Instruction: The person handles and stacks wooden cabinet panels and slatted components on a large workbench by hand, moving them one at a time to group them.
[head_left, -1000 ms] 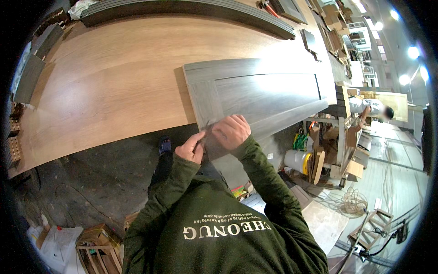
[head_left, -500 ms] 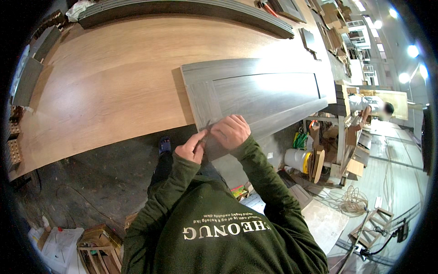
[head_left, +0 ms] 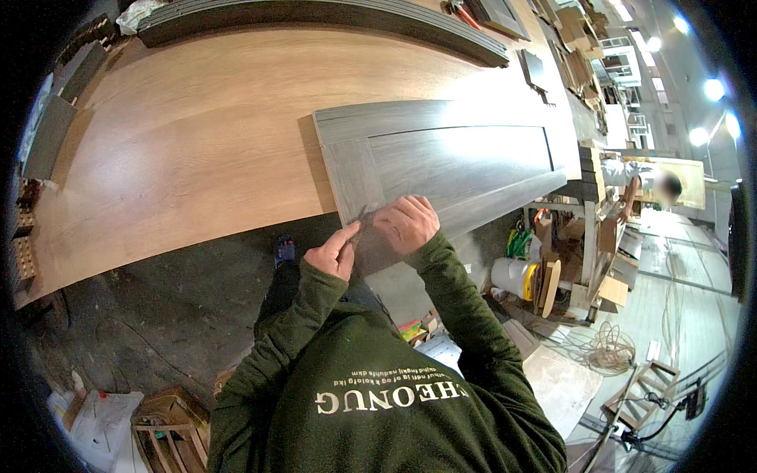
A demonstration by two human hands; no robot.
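A grey wood-grain panel door with a recessed middle lies on the wooden worktop, its near side jutting past the worktop's edge. At the panel's near left corner my left hand is closed in a pinch. A small thin dark piece sticks up by its fingertips; its kind is too small to make out. Just right of it, my right hand has its fingers curled together over the panel's near edge. Whatever is in those fingers is hidden.
Long dark grey strips are stacked along the worktop's far side, with red-handled pliers behind them. To the right stand a white bucket and a trolley. Coiled cable lies on the floor. Another person is farther off right.
My right hand has shifted slightly right, away from my left fingertips, opening a small gap. My left hand stays almost in place. The panel has not visibly moved.
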